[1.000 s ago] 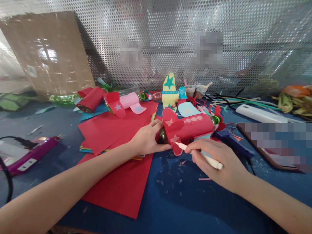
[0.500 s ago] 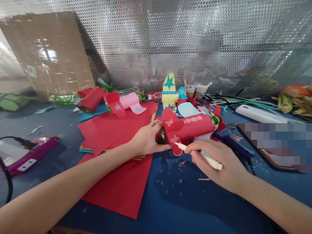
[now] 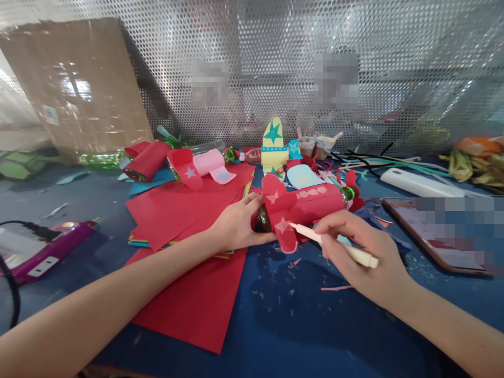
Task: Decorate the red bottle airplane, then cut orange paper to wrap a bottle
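A green bottle wrapped in red paper [image 3: 318, 203] lies on its side on the blue table, with red paper fins at its left end and red petals round its neck. Pink stars mark the fins. My left hand [image 3: 240, 223] grips the bottle's base, its thumb below and fingers above. In my right hand [image 3: 360, 252] is a cream-coloured marker pen [image 3: 338, 248], held like a pencil. The pen's tip is at the right edge of the lower pink star [image 3: 282, 225]; whether it touches the paper I cannot tell.
Red paper sheets [image 3: 189, 304] lie under my left forearm. Other paper-covered bottles [image 3: 147, 161] and a yellow paper piece with a green star [image 3: 273, 142] stand behind. A purple power strip [image 3: 55, 249] is left; a phone [image 3: 429, 241] and a white tool [image 3: 421, 184] are right.
My right hand has moved slightly right with the marker pen, its tip shifting from the lower star's middle to its right edge. My left hand keeps the bottle in place.
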A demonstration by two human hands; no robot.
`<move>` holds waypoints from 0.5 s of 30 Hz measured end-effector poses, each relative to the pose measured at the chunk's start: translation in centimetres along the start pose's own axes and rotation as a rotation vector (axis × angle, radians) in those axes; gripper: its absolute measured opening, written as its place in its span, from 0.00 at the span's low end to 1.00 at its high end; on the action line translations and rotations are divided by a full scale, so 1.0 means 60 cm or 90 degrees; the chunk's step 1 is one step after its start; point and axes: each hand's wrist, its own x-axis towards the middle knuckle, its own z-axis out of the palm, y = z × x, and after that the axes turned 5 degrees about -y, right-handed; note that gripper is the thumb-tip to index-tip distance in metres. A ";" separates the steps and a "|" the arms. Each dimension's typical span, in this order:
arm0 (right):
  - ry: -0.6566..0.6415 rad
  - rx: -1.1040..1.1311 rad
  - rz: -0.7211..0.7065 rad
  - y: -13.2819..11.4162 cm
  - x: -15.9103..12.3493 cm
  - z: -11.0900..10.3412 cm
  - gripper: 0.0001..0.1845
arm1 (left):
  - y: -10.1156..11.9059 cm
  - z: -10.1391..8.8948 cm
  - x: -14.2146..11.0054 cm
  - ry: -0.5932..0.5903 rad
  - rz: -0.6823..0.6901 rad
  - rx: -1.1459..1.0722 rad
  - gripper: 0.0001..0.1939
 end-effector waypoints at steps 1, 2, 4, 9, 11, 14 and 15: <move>-0.012 -0.001 -0.005 0.000 0.000 0.000 0.04 | 0.000 0.000 0.000 -0.001 -0.003 0.001 0.36; -0.022 -0.004 -0.010 0.001 0.000 0.000 0.04 | 0.000 -0.001 0.000 -0.001 -0.004 0.001 0.37; -0.034 -0.008 -0.019 0.003 0.000 0.001 0.05 | 0.001 -0.002 0.000 -0.001 0.006 -0.001 0.37; -0.020 -0.040 -0.037 0.008 -0.001 0.004 0.04 | 0.004 -0.005 0.002 0.005 0.013 -0.010 0.35; -0.014 -0.051 -0.037 0.007 -0.001 0.004 0.04 | 0.005 -0.006 0.002 0.002 0.013 -0.012 0.34; -0.018 -0.058 -0.016 0.004 0.000 0.003 0.05 | 0.005 -0.006 0.002 0.003 0.016 -0.012 0.33; -0.021 -0.061 -0.008 0.002 0.000 0.003 0.05 | 0.005 -0.006 0.002 0.003 0.018 -0.012 0.34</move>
